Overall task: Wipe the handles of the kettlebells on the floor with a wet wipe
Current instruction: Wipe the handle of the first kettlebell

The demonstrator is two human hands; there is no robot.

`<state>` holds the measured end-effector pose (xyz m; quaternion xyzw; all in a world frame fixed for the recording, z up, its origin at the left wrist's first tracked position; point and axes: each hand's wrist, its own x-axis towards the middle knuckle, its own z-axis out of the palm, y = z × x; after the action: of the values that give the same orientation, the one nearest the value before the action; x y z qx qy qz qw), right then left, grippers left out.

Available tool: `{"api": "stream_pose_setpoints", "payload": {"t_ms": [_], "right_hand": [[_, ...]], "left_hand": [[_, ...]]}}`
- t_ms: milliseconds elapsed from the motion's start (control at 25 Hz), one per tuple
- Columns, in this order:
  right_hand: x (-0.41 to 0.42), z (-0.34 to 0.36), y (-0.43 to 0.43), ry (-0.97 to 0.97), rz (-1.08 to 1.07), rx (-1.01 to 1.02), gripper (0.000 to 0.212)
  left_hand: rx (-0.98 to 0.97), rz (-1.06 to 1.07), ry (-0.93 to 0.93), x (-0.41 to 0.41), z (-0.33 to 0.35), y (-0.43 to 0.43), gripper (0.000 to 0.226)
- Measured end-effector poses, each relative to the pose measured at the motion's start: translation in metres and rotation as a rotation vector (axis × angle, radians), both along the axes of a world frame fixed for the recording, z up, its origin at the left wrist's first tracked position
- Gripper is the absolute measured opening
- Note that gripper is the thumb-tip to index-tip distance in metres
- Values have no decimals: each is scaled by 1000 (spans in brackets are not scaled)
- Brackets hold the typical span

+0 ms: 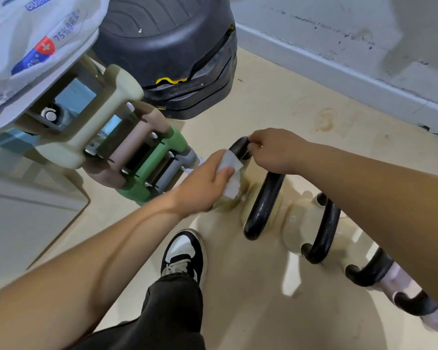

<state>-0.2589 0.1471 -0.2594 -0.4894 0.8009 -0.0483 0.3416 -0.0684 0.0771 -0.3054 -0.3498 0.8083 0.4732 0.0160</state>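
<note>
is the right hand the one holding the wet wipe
No, the left hand pinches the wet wipe against the black kettlebell handle, while the right hand grips the handle's top bare.

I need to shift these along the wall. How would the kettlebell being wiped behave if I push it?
Probably heavy: the kettlebell has a thick black handle. Its rounded cream body might rock. It would likely bump the neighbouring kettlebell.

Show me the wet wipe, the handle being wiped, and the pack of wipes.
wet wipe (pixel 230 164), head view, flat part beside the thumb.
kettlebell handle (pixel 264 200), head view, right leg of the black loop.
pack of wipes (pixel 39 50), head view, printed front.
</note>
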Motion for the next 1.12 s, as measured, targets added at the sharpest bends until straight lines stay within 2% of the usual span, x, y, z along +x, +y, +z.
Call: {"api": "stream_pose_setpoints", "payload": {"t_ms": [120, 240, 360, 440, 560, 640, 720, 840, 920, 1000, 1120], "right_hand": [[5, -5, -6, 101, 21, -32, 44], [14, -4, -9, 159, 16, -38, 54], [17, -7, -12, 177, -13, -62, 54], [18, -7, -16, 182, -18, -64, 51], [19, -2, -22, 191, -19, -31, 53], [19, -1, -22, 193, -20, -27, 54], [19, -2, -21, 196, -26, -33, 55], [20, -3, -23, 205, -39, -36, 55], [18, -6, -23, 206, -58, -39, 54], [17, -8, -25, 195, -73, -48, 56], [12, -9, -25, 150, -116, -55, 61]], "left_hand": [[-285, 50, -62, 38, -13, 37, 52], [-510, 46, -102, 42, -23, 44, 53], [-381, -24, -198, 6, -3, 16, 31], [-249, -12, -231, -9, 6, 3, 33], [-164, 19, 12, 22, -10, 13, 36], [-223, 27, 66, 57, -29, 38, 52], [-345, 94, 55, 69, -40, 52, 59], [-467, 109, 54, 47, -30, 46, 46], [-455, 33, -123, 10, -11, 23, 34], [-417, -33, -314, -27, 4, 3, 34], [-400, -5, -269, -41, 7, 4, 37]]}}
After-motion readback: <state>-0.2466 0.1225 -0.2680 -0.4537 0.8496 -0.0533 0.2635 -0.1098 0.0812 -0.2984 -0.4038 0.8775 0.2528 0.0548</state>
